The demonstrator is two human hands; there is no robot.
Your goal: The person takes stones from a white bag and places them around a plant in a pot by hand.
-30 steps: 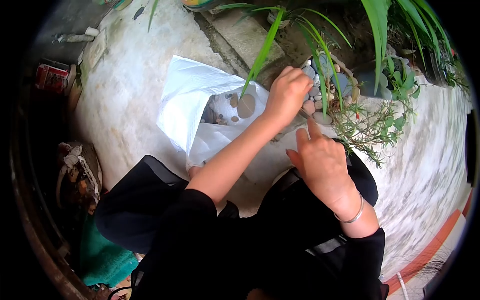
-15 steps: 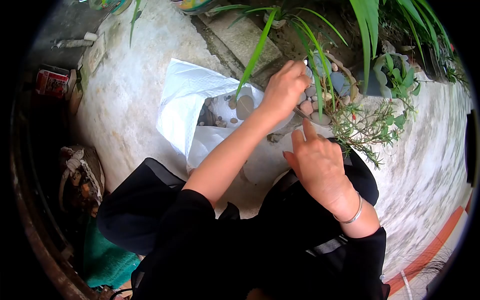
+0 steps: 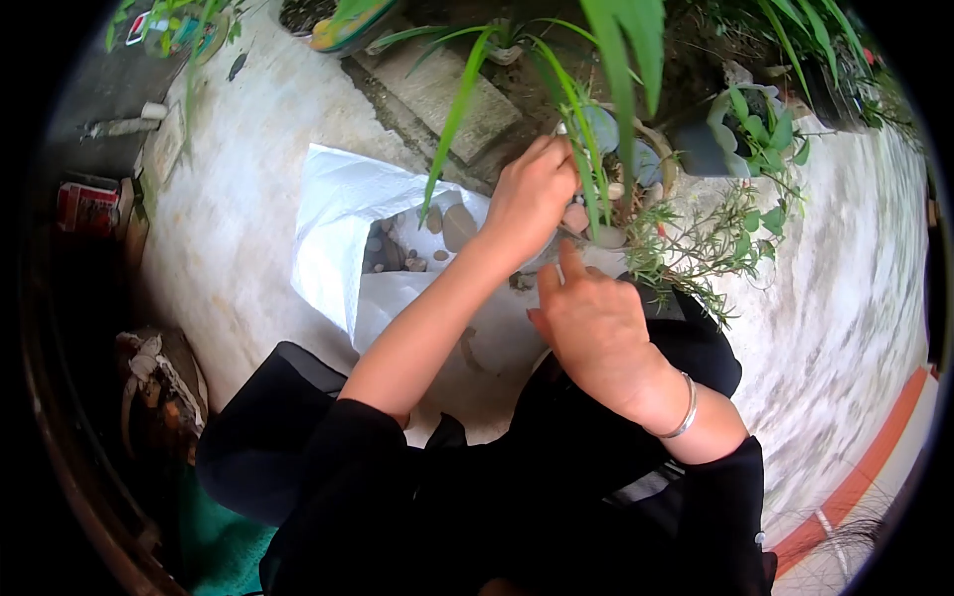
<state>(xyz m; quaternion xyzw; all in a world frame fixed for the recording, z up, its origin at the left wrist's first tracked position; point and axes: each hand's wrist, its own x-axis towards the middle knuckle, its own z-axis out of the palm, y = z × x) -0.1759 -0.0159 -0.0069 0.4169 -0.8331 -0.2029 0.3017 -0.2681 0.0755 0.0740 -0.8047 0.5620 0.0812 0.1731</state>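
My left hand (image 3: 532, 194) reaches over the rim of a stone-filled pot, its fingers bent and pressed together. Whatever the fingertips hold is hidden; a small white spot shows beside them. Rounded stones (image 3: 575, 219) in pinkish and grey tones lie close by, partly behind long green leaves (image 3: 586, 164). Just below the pot is my right hand (image 3: 601, 328), index finger stretched toward the stones and the other fingers loosely bent, with nothing seen in it. A white woven sack (image 3: 328, 238) lies open under my left forearm, with several stones (image 3: 458, 227) inside.
Flat grey-blue stones (image 3: 645, 162) sit in the planter. A thin-leaved shrub (image 3: 686, 248) spreads beside my right hand, and a leafy potted plant (image 3: 760, 124) stands behind it. A paving slab (image 3: 437, 94) lies beyond the sack. At left are a red box (image 3: 84, 207) and a cloth bundle (image 3: 159, 387).
The view has shifted, so the sack, pot and plants appear farther left and slightly lower. Both hands stay near the pot with almost the same finger positions.
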